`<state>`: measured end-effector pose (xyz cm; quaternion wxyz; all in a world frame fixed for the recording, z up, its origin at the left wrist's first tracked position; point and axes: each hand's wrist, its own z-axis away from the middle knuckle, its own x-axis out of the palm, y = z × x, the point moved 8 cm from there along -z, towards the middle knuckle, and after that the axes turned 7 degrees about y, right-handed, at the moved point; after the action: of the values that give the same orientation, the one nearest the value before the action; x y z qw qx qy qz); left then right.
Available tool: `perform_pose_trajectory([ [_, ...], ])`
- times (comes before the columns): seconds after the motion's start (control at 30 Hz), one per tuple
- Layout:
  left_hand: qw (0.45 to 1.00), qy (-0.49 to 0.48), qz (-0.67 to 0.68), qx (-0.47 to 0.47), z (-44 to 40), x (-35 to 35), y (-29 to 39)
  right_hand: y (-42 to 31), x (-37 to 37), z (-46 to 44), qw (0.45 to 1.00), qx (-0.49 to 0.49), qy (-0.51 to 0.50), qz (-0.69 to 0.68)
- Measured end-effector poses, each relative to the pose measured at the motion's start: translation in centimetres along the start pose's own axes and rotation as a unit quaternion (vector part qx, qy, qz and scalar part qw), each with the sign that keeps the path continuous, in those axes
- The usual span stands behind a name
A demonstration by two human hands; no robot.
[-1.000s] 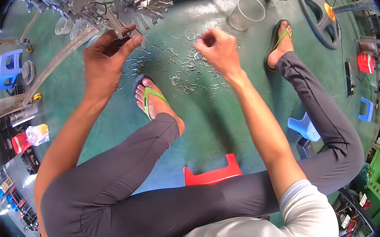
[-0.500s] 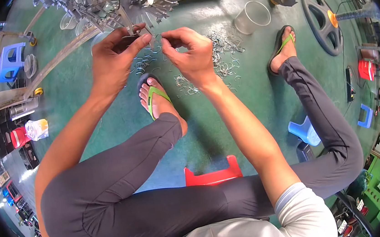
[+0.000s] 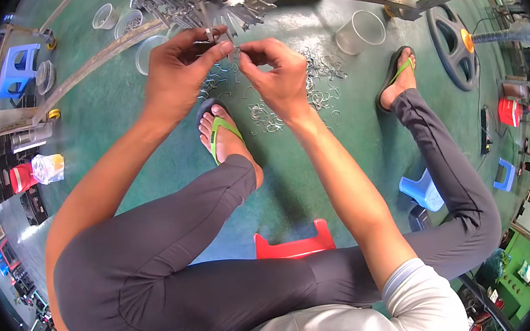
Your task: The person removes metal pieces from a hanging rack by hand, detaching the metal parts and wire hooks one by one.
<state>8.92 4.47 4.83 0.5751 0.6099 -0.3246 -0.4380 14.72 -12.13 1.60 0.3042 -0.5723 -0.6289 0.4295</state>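
Bunched metal parts [image 3: 230, 0] hang at the top centre in the head view. My left hand [image 3: 183, 77] is at their lower edge, its thumb and fingers pinched on a small metal part [image 3: 229, 39]. Just right of it, my right hand [image 3: 278, 75] is closed in a pinch, with its fingertips almost touching the part. A thin wire piece seems to be between those fingertips, too small to make out well. Many curved metal hooks [image 3: 267, 119] are scattered on the green floor below and behind my right hand.
A clear plastic tub [image 3: 361, 32] stands right of the hooks. Small clear containers [image 3: 130, 24] are at upper left, beside a metal frame bar [image 3: 95, 55]. A red stool [image 3: 295, 247] is under my legs. A blue stool [image 3: 422, 190] and a dark wheel [image 3: 451, 45] are at the right.
My right hand has moved left from above the scattered hooks to beside my left hand. The metal parts, floor and my left hand have shifted rightward in view.
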Motion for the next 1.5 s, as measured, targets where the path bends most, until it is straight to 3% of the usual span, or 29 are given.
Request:
perform_pose_trajectory([
  [0.13,0.999,0.032,-0.008,0.039,0.7,0.3,-0.5,0.1,-0.4,-0.8,0.997,-0.056,-0.017,0.052],
  [0.23,0.989,-0.036,-0.145,-0.002,1.3,1.2,-1.2,0.1,-0.6,-1.3,0.995,-0.066,-0.023,0.071],
  [0.6,0.941,-0.035,-0.31,0.128,-1.2,3.0,-3.5,-0.6,0.2,-1.9,0.986,-0.056,-0.082,0.133],
  [0.7,0.96,-0.021,-0.265,0.085,-1.1,2.8,-5.3,-1.5,0.6,-2.1,0.971,-0.088,-0.129,0.179],
  [0.8,0.975,0.029,-0.19,0.114,-0.2,2.5,-5.0,-1.5,0.5,-2.4,0.974,-0.083,-0.117,0.176],
  [0.9,0.984,0.045,-0.111,0.129,0.2,2.5,-4.4,-1.0,0.4,-2.4,0.979,-0.018,-0.122,0.161],
  [1.2,0.985,0.07,-0.112,0.111,-0.7,2.3,-5.2,-3.1,1.9,-3.8,0.974,-0.028,-0.153,0.164],
  [1.37,0.988,0.083,-0.095,0.094,-1.6,2.4,-5.6,-2.6,2.5,-4.8,0.957,0.016,-0.163,0.239],
  [1.4,0.989,0.085,-0.091,0.086,-1.6,2.4,-5.8,-2.7,2.6,-4.9,0.952,0.025,-0.164,0.255],
  [1.5,0.991,0.039,0.082,-0.1,-2.1,2.8,-9.2,-2.6,2.7,-5.1,0.953,0.032,-0.145,0.264],
])
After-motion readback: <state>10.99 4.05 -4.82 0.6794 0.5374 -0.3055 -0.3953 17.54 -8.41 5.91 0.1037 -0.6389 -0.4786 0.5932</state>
